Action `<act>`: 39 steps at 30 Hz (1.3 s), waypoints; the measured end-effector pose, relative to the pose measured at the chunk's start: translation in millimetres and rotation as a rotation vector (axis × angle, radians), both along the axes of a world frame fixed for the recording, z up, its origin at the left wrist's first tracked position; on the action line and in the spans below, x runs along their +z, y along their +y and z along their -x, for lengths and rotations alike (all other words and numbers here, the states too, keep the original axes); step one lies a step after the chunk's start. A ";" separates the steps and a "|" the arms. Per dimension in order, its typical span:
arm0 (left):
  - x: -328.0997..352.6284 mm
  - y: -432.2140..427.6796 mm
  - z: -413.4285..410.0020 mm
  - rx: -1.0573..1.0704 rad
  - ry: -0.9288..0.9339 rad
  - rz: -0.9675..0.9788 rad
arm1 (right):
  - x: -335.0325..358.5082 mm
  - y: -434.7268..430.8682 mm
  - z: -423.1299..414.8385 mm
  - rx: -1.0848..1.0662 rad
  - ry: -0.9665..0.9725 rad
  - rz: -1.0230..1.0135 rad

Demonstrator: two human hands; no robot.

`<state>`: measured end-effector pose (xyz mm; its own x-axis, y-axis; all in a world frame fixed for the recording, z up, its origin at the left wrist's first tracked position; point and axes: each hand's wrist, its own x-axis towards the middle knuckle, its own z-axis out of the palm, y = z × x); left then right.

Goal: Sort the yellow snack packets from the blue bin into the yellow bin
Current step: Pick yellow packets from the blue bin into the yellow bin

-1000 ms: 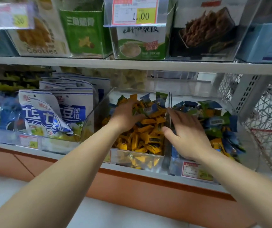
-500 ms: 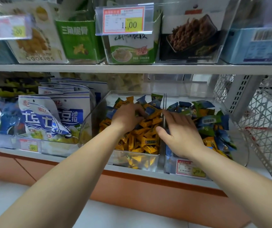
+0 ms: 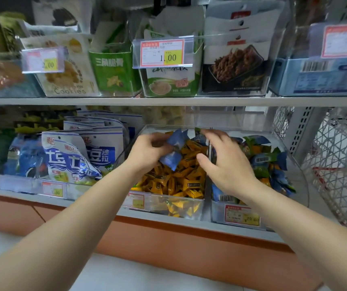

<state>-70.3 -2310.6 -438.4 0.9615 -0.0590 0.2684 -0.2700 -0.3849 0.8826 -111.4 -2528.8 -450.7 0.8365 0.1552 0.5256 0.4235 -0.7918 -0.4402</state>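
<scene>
My left hand (image 3: 145, 152) pinches blue packets (image 3: 173, 152) over the yellow bin (image 3: 164, 203). My right hand (image 3: 227, 164) arches, fingers spread, across the blue bin (image 3: 216, 213); I cannot tell whether it holds anything. Yellow snack packets (image 3: 259, 148) lie deeper in the blue bin.

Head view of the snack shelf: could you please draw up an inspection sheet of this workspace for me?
Surface: lower shelf, grey, carrying clear bins side by side.
Job's things: yellow bin is full of yellow snack packets; blue bin to its right holds blue and green packets with a few yellow ones.
Clutter: blue-and-white pouches left of the bins; cookie bag and price tag above.
Grips: left hand pinches blue packets above the yellow bin; right hand open over the divider.
Cables: nothing seen.
Surroundings: white wire basket at right; tiled floor below.
</scene>
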 end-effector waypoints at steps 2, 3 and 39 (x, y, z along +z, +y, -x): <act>7.2 -7.5 25.6 -0.097 0.109 0.177 | 6.3 10.0 12.3 0.170 0.189 -0.299; 9.2 -12.3 36.4 -0.142 0.140 0.231 | 7.4 14.6 19.3 0.233 0.295 -0.412; -23.4 -95.1 -128.6 0.149 0.106 -0.512 | -35.5 -64.2 2.1 -0.039 0.368 -0.839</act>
